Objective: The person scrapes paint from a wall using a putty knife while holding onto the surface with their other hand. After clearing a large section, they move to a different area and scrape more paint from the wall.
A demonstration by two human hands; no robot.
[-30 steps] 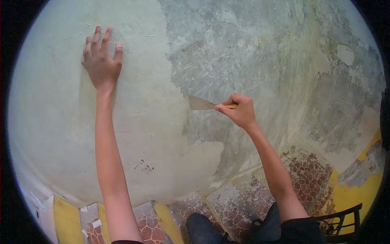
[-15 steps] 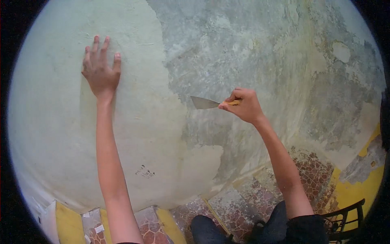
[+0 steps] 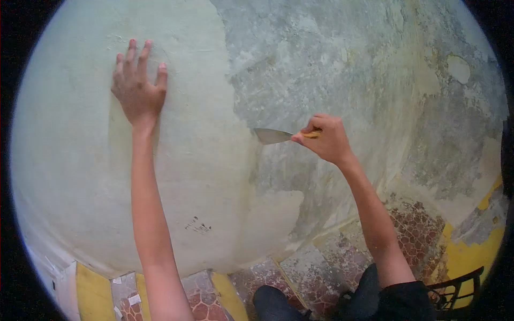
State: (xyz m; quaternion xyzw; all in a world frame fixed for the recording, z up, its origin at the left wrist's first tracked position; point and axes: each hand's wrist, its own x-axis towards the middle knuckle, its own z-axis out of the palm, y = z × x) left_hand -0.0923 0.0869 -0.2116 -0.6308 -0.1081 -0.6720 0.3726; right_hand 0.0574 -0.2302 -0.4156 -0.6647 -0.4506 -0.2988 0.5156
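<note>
My left hand (image 3: pixel 140 85) lies flat with spread fingers on the pale painted part of the wall (image 3: pixel 198 123), at the upper left. In my right hand (image 3: pixel 327 140) is the yellowish handle of a putty knife (image 3: pixel 273 136), its metal blade pointing left. The blade's wide end is at the ragged edge where pale paint meets the bare grey plaster (image 3: pixel 300 91). My fingers are closed round the handle and partly hide it.
Below the wall run steps with reddish patterned tiles (image 3: pixel 417 230) and yellow bands (image 3: pixel 93 291), strewn with flakes. A black metal railing (image 3: pixel 458 289) stands at the lower right. Small dark writing (image 3: pixel 198 225) marks the lower wall.
The view has shifted slightly, so the wall's paint edge appears further right. The blade has come closer to that edge and is tilted differently. My left hand remains spread on the wall.
</note>
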